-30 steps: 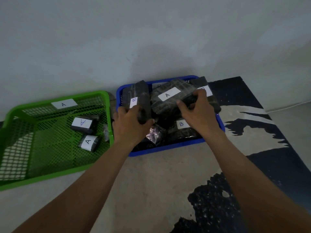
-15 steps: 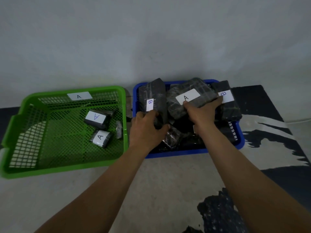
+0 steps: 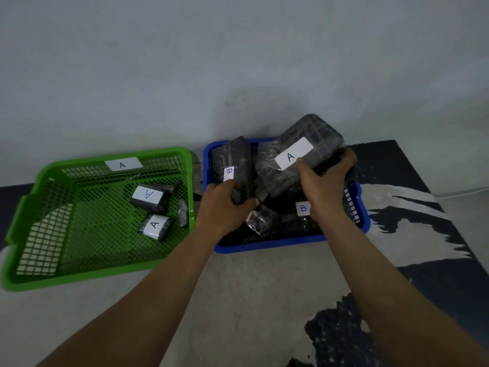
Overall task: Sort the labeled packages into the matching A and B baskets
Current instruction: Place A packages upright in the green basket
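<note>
A green basket point(image 3: 34, 197) tagged A stands at the left with two dark packages labelled A point(image 3: 148, 197) point(image 3: 156, 225) and a small dark packet inside. To its right a blue basket point(image 3: 267, 246) is piled with dark wrapped packages. My left hand point(image 3: 225, 207) grips an upright package labelled B point(image 3: 234, 165) at the basket's left side. My right hand point(image 3: 324, 181) grips a large package labelled A point(image 3: 296, 152), tilted and raised above the pile. Another package labelled B point(image 3: 303, 209) lies low in the blue basket.
A grey wall rises right behind both baskets. The floor is pale concrete with dark patches point(image 3: 436, 274) at the right and lower right. A shiny crumpled packet point(image 3: 258, 221) sits between my hands in the blue basket.
My right hand has lifted the large A package up and tilted it above the pile. My left hand keeps its hold on the B package. The view shifted slightly.
</note>
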